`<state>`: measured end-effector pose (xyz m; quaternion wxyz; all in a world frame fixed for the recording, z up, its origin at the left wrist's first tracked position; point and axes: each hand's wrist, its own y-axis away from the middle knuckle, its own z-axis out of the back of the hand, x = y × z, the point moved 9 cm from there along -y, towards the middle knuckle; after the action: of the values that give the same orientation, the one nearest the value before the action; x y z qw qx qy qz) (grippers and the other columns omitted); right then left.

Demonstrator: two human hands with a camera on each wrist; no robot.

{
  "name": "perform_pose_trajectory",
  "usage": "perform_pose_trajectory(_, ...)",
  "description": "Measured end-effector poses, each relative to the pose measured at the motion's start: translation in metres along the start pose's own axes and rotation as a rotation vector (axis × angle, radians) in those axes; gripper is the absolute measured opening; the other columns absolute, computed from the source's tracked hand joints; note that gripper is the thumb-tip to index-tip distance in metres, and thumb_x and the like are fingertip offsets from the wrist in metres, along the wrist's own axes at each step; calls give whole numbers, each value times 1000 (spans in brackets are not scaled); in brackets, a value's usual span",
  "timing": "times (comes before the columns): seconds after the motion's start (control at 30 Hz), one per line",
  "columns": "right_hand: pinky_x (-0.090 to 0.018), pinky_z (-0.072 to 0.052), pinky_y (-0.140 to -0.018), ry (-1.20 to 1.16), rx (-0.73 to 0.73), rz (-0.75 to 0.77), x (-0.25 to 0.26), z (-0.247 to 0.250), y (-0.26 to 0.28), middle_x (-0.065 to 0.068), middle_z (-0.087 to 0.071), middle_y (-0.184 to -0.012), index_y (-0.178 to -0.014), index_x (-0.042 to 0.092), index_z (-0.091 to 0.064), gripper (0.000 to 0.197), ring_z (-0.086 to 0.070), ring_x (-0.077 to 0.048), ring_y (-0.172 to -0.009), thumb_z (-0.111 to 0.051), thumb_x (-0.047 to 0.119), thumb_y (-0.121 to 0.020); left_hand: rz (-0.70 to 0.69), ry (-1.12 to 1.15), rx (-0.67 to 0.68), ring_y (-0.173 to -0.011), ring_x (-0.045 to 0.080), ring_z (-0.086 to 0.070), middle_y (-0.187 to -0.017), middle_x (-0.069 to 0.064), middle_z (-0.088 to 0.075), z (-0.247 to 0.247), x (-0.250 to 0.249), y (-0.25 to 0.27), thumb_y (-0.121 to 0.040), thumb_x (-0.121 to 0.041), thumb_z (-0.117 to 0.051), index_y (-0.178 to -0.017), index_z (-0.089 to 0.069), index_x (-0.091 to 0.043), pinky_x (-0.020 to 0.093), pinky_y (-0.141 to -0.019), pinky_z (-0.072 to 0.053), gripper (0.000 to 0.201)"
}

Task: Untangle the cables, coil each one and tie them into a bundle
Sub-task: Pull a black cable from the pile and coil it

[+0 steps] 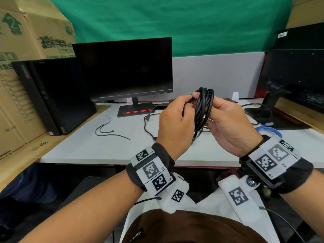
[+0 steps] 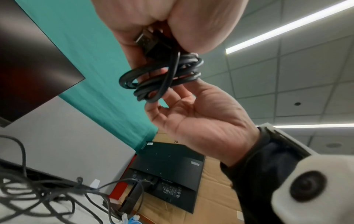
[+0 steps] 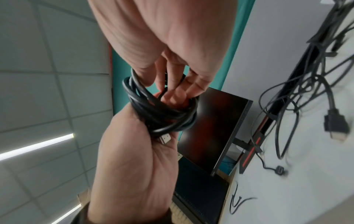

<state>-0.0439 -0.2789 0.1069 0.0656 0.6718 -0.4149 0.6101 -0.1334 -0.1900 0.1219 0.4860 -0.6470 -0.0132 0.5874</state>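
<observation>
Head view, wrists: both forearms wear black bands with white printed marker tags, nearest the lens.
Head view, hands: left hand (image 1: 172,118) and right hand (image 1: 229,125) are raised above the white desk (image 1: 112,148), each curled round opposite sides of a coiled black cable (image 1: 204,106) that stands on edge between them.
Head view, left fingertips: they pinch something at the top of the coil, seemingly the cable's free end.
Head view, desk: two thin black zip ties (image 1: 108,133) lie unused to the left; a loose dark cable (image 1: 149,123) trails by the black monitor (image 1: 126,69); a light blue cable (image 1: 270,130) lies beyond the right wrist.
Left wrist view: the left hand grips a flat black plug (image 2: 146,40) against the coil, while the right hand's fingers pass through the loops from below; more dark cables (image 2: 38,195) lie tangled on the desk.
Right wrist view: the coil sits round the right fingers, a silver-tipped connector (image 3: 165,138) pressed to the palm; further cables (image 3: 298,84) hang loose by the monitor.
Progress: one cable looks coiled, with its end apparently being tucked. By my judgement, fastening it, coiling the others and bundling them all remain.
</observation>
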Motion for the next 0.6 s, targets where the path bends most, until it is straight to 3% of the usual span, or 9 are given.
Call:
perform_pose_trajectory(0.1,-25,-54,-67,-20,-17,-89,-6,5,-1,-6,-73,-92,-98,17,-78,23,-66,-16,-81,-73,20,-76,3,-12,27,-79,23,-68,-87,5,-72,-2,3,2,-102,-20,-48,-109,-72,-13,47,-73,-56,25)
perform_pose_trajectory(0.17,-28,-54,-66,-39,-28,-148,-12,8,-1,-6,-72,-89,-100,14,-77,26,-65,-17,-79,-74,18,-75,-54,-4,88,-74,23,-65,-78,7,-69,-6,-2,6,-102,-39,-45,-100,-72,-11,47,-68,-54,39)
perform_pose_trajectory(0.27,-35,-53,-73,-55,-57,-185,-18,12,-1,-9,-72,-89,-101,10,-75,27,-66,-22,-81,-69,2,-76,-63,-32,246,-69,23,-64,-74,3,-67,-20,-3,16,-90,-61,-50,-99,-68,-16,46,-65,-55,50)
perform_pose_trajectory(0.3,-35,-54,-74,-58,-50,-186,-18,12,-1,-10,-73,-89,-101,8,-74,26,-67,-24,-81,-66,-3,-79,-66,-64,282,-66,17,-63,-72,-4,-66,-22,-3,16,-88,-59,-58,-100,-67,-19,43,-63,-54,43)
perform_pose_trajectory(0.37,-34,-58,-73,45,14,-177,-13,9,0,-12,-74,-89,-99,8,-75,18,-69,-25,-81,-63,1,-88,-94,-63,350,-61,8,-62,-68,-13,-65,-23,-5,12,-89,-38,-71,-100,-66,-22,30,-60,-52,20)
perform_pose_trajectory(0.43,-41,-60,-79,326,144,-129,-5,5,1,-15,-73,-91,-99,15,-75,19,-67,-25,-82,-62,4,-92,-90,-17,404,-55,14,-63,-61,-7,-65,-18,-7,4,-92,-22,-69,-92,-68,-19,33,-57,-54,3)
perform_pose_trajectory(0.5,-45,-62,-77,588,274,-57,3,-3,5,-16,-70,-85,-96,35,-72,25,-66,-21,-78,-65,10,-93,-73,8,404,-46,14,-56,-52,-5,-61,-11,-10,-4,-96,-18,-63,-80,-65,-15,33,-54,-52,16)
perform_pose_trajectory(0.53,-43,-63,-72,664,325,-25,4,-7,7,-11,-69,-81,-89,43,-69,28,-66,-19,-75,-67,15,-91,-65,17,408,-44,12,-53,-50,-7,-60,-10,-12,-6,-96,-18,-62,-80,-63,-10,32,-51,-49,18)
perform_pose_trajectory(0.6,-41,-63,-68,698,347,9,6,-8,7,1,-63,-70,-82,43,-66,21,-65,-14,-70,-70,23,-87,-70,21,436,-40,10,-49,-52,-3,-61,-13,-17,-7,-94,-18,-62,-83,-61,1,26,-44,-43,22)
